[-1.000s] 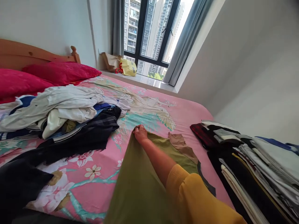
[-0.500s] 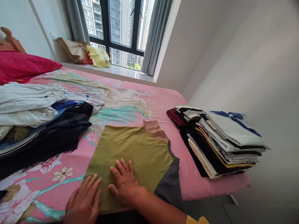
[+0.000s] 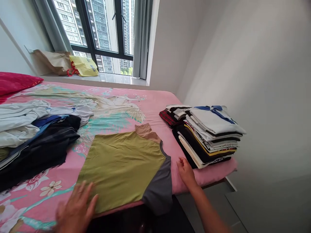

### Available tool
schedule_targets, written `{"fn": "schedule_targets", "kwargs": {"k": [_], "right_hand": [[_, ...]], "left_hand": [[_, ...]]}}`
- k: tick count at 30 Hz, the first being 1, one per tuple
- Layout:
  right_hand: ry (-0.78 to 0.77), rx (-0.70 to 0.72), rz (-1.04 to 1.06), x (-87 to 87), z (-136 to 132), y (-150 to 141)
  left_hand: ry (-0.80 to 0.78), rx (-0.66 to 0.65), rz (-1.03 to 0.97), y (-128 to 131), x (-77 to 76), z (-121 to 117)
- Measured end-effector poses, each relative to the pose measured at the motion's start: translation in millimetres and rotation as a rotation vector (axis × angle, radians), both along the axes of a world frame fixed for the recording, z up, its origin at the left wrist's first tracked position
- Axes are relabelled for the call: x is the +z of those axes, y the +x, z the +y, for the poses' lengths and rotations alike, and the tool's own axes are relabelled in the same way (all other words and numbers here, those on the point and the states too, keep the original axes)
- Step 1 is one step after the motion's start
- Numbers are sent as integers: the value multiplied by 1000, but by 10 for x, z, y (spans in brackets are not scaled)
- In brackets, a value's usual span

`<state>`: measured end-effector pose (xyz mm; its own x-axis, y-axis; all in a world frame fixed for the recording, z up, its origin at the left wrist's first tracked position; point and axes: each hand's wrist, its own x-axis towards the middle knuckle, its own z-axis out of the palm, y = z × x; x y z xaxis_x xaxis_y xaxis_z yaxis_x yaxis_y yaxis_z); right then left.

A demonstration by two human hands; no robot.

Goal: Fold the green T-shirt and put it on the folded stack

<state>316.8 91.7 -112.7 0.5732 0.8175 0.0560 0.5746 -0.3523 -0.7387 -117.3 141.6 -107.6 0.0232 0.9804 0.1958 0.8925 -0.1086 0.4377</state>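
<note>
An olive-green garment [image 3: 123,165] with a grey sleeve and a tan collar lies flat on the pink flowered bedsheet [image 3: 150,106]. My left hand [image 3: 75,210] rests flat on its near left corner, fingers spread, somewhat blurred. My right hand [image 3: 186,171] hovers open over the sheet just right of the grey sleeve, between the garment and a stack of folded clothes [image 3: 206,132]. Neither hand holds anything.
A heap of unfolded white, blue and black clothes [image 3: 36,132] covers the bed's left side. A red pillow [image 3: 14,82] lies at the far left. On the window sill stand a brown bag [image 3: 52,61] and a yellow bag [image 3: 84,66]. A white wall runs along the right.
My right hand came off the middle of the green garment and moved right, past the grey sleeve. My left hand slid slightly toward the near corner. The view turned further right.
</note>
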Motion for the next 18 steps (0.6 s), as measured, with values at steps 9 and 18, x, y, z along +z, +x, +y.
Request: {"fn": "schedule_targets", "kwargs": {"k": [9,18], "right_hand": [[-170,67,282,82,350,-84],[-224,318,587,-264,-747,-653]], "left_hand": [[-105,-698,-44,1686,47,-263],[-229,-788,156,2288,224,311]]}}
